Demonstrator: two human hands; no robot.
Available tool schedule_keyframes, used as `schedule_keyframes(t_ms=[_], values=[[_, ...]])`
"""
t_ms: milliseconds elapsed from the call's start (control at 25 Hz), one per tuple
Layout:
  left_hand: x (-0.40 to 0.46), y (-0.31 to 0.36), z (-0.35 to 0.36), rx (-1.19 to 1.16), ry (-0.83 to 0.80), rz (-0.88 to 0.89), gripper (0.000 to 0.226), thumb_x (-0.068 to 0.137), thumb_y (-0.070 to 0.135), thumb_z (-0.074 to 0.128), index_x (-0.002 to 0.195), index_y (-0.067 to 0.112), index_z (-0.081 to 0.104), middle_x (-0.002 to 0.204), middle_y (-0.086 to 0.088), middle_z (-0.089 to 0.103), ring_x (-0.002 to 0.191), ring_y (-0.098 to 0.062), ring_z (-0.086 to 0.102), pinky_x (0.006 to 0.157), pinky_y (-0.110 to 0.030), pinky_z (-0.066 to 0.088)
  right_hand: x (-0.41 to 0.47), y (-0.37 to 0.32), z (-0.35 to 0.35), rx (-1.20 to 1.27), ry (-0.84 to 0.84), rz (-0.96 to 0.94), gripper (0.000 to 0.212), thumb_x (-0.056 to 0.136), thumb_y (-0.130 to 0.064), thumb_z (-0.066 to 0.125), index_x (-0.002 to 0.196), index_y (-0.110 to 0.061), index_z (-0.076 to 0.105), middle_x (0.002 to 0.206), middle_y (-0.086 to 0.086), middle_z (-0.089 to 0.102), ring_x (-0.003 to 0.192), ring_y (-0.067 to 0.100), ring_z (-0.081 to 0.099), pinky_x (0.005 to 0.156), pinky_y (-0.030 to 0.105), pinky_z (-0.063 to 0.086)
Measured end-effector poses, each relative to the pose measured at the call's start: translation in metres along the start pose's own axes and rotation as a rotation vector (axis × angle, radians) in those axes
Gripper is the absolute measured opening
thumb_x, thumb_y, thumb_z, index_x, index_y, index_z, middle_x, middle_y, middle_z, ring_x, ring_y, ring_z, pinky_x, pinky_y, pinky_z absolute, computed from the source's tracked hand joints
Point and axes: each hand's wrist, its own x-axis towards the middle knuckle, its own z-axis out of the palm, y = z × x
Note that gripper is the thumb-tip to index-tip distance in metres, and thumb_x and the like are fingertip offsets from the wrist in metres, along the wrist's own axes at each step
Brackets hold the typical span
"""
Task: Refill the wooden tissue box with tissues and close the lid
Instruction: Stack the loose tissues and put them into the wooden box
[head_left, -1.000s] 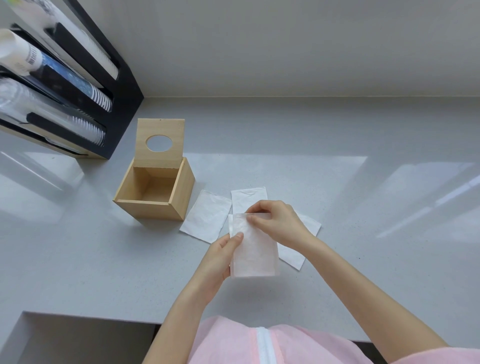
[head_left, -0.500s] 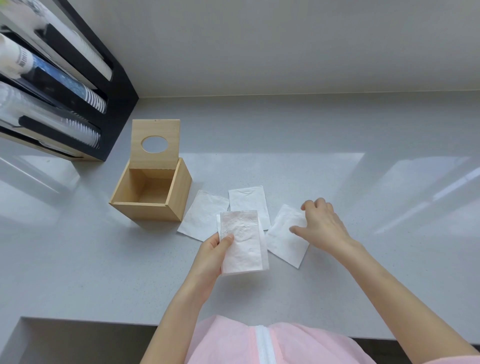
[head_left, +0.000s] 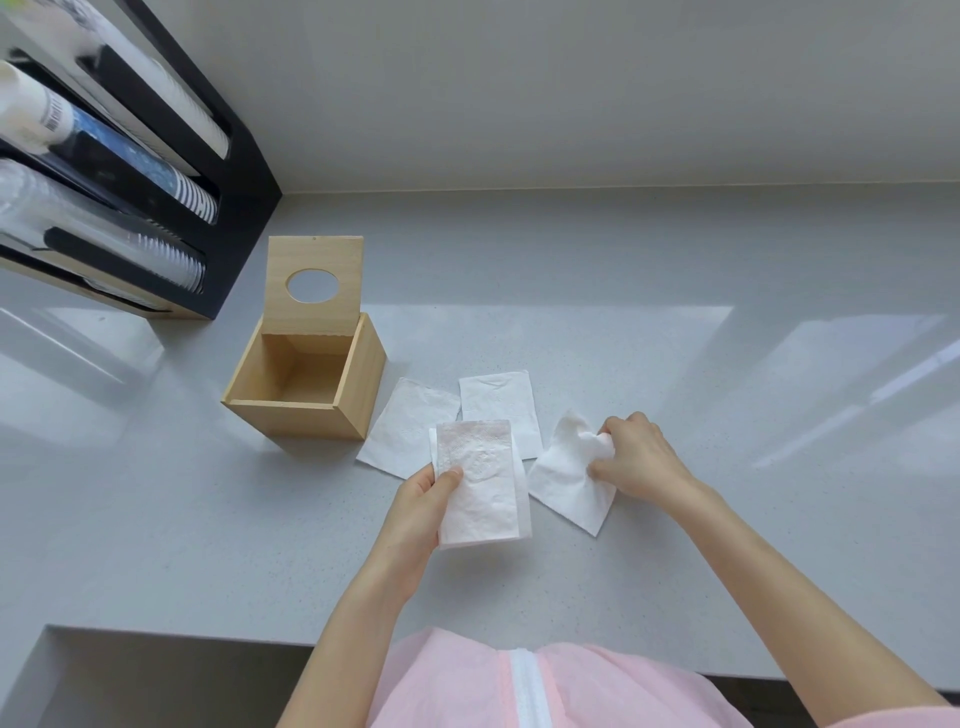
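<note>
The wooden tissue box (head_left: 291, 418) stands open and empty on the grey counter, left of centre. Its lid (head_left: 314, 265), with a round hole, tilts up at the back. My left hand (head_left: 423, 501) holds a small stack of folded tissues (head_left: 483, 491) just above the counter. My right hand (head_left: 636, 457) pinches the top of another tissue (head_left: 569, 486) and lifts its upper edge off the counter. Two more folded tissues (head_left: 410, 431) (head_left: 501, 405) lie flat between the box and my hands.
A black rack (head_left: 156, 171) with sleeves of stacked cups stands at the back left beside the box. The wall (head_left: 571, 93) runs along the far side. The counter's front edge has a cut-out (head_left: 156, 675) at the lower left.
My right hand left the stack, reached to the rightmost tissue and pinched it up. My left hand kept hold of the stack.
</note>
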Motion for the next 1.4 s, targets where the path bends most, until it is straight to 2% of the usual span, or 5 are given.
schedule_keyframes(t_ms=[120,200,520,1040,1400], values=[[0.000,0.000,-0.001,-0.001,0.013,0.000,0.021,0.095,0.018,0.043,0.097,0.019,0.063,0.096,0.003,0.070,0.088,-0.011,0.067,0.075,-0.028,0.053,-0.007,-0.002,0.000,0.218,0.029,-0.075,0.009,0.079,-0.010,0.055,0.085,-0.018,0.052,0.082,0.001,0.051,0.072,0.015,0.048,0.055,0.023,0.034],[0.001,0.001,-0.002,-0.007,0.033,-0.004,0.021,0.095,0.018,0.042,0.100,0.018,0.063,0.096,0.003,0.070,0.088,-0.012,0.066,0.075,-0.027,0.053,-0.014,-0.004,-0.006,0.402,-0.001,-0.118,0.018,0.078,-0.012,0.061,0.069,-0.023,0.049,0.067,-0.006,0.050,0.060,0.009,0.046,0.051,0.022,0.032],[0.001,0.005,-0.001,0.004,0.043,0.000,0.029,0.095,0.017,0.038,0.114,0.010,0.059,0.105,-0.005,0.069,0.095,-0.019,0.065,0.083,-0.031,0.049,-0.031,-0.027,-0.036,0.905,-0.337,-0.386,0.018,0.080,-0.011,0.068,0.088,-0.026,0.071,0.079,-0.012,0.074,0.078,0.005,0.070,0.068,0.015,0.056],[0.001,-0.002,-0.002,-0.072,-0.070,0.014,0.039,0.097,0.034,0.031,0.114,0.019,0.062,0.110,-0.003,0.071,0.103,-0.017,0.066,0.092,-0.036,0.049,-0.024,-0.066,0.024,0.758,-0.106,-0.179,0.020,0.080,-0.016,0.063,0.099,-0.019,0.068,0.100,0.002,0.071,0.089,0.020,0.066,0.078,0.030,0.053],[-0.002,-0.002,-0.005,0.032,0.012,0.055,0.025,0.096,0.019,0.040,0.107,0.016,0.061,0.101,-0.004,0.070,0.090,-0.016,0.067,0.073,-0.026,0.052,-0.009,-0.072,0.018,0.668,-0.090,-0.222,0.007,0.083,-0.024,0.060,0.089,-0.020,0.063,0.084,-0.006,0.063,0.079,0.012,0.059,0.072,0.026,0.050]])
